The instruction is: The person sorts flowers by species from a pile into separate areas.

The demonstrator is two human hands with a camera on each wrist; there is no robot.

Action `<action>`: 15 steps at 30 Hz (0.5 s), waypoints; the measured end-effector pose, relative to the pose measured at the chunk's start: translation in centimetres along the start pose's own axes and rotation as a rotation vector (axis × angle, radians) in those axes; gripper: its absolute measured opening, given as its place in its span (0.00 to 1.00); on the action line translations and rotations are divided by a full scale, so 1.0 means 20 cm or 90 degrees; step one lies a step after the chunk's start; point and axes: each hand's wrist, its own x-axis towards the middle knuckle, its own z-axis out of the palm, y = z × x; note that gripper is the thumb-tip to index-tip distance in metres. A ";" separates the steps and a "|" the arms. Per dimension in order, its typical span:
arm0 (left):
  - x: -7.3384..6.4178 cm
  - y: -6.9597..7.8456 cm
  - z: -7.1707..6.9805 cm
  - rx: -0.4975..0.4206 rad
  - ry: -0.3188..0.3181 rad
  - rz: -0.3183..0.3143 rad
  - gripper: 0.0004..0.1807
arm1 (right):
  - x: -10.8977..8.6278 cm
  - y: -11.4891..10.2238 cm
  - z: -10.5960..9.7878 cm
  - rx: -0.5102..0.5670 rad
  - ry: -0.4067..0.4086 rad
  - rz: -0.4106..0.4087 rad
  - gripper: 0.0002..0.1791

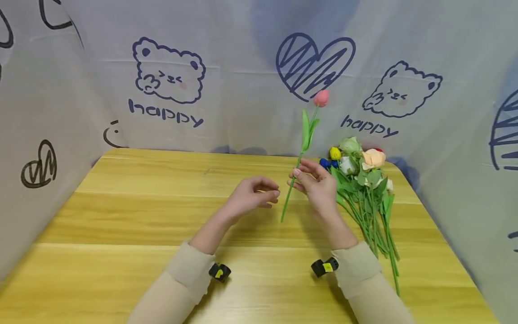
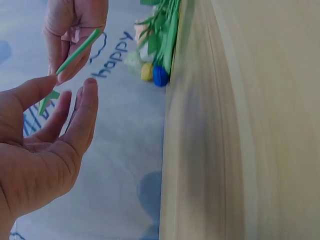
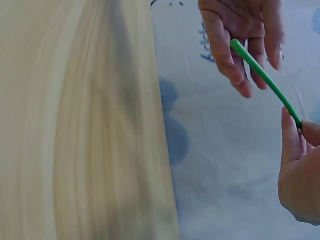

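Observation:
A pink artificial tulip (image 1: pixel 321 98) on a green stem stands tilted above the table, bloom up and to the right. My right hand (image 1: pixel 317 184) pinches its stem (image 3: pixel 267 79) between thumb and fingers, below the leaves. Below the grip, the bare stem end hangs free. To the left of the stem, my left hand (image 1: pixel 252 195) hovers with fingers loosely bent and parted, holding nothing. In the right wrist view the left hand (image 3: pixel 245 37) is just beyond the stem's lower end.
A bunch of artificial flowers lies at the table's right side, with a peach rose (image 1: pixel 373 158), a yellow bud (image 1: pixel 335 153), blue buds (image 1: pixel 324 163) and green stems (image 1: pixel 374 225). Behind the wooden table (image 1: pixel 133 216) hangs a pale printed cloth (image 1: pixel 238 108).

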 end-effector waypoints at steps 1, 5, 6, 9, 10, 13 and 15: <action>-0.01 0.00 -0.02 -0.001 0.000 -0.002 0.17 | 0.01 0.01 0.03 0.013 -0.002 0.007 0.23; -0.04 -0.01 -0.06 -0.008 0.014 -0.003 0.16 | 0.03 0.07 0.13 0.050 -0.002 0.014 0.22; -0.04 -0.01 -0.08 -0.010 0.019 -0.003 0.16 | 0.03 0.08 0.15 0.059 -0.005 0.015 0.22; -0.06 -0.01 -0.10 -0.012 0.030 -0.003 0.15 | 0.03 0.11 0.21 0.070 -0.012 0.016 0.22; -0.06 -0.01 -0.10 -0.010 0.031 -0.004 0.15 | 0.02 0.11 0.22 0.071 -0.012 0.017 0.22; -0.06 -0.02 -0.09 -0.001 0.040 -0.004 0.14 | 0.01 0.13 0.23 0.073 -0.015 0.017 0.21; -0.06 -0.03 -0.08 0.006 0.047 -0.003 0.13 | 0.01 0.14 0.23 0.074 -0.013 0.017 0.20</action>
